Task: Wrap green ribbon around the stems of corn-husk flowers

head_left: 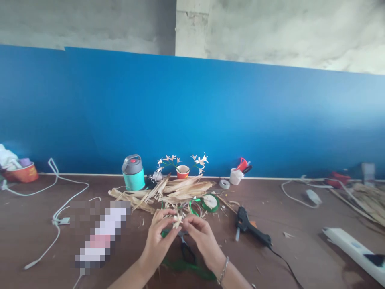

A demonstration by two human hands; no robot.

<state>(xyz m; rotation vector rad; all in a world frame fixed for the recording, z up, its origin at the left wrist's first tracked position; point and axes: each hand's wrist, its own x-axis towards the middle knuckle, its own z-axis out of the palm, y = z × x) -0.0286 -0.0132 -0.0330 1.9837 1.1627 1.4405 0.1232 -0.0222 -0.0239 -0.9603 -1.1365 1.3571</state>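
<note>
Cream and star-shaped, a small flower (177, 221) sits between the two hands, above the worktop (237, 269) and well short of its back edge. Its face turns toward the person, petal tips fanning outward; no stem shows, so its long axis is unclear. The left hand (161, 233) pinches it between thumb and fingers. The right hand (203, 237) has thumb and forefinger drawn together beside it; whether they grip anything, I cannot tell. Scissors (188, 253) lie below.
</note>
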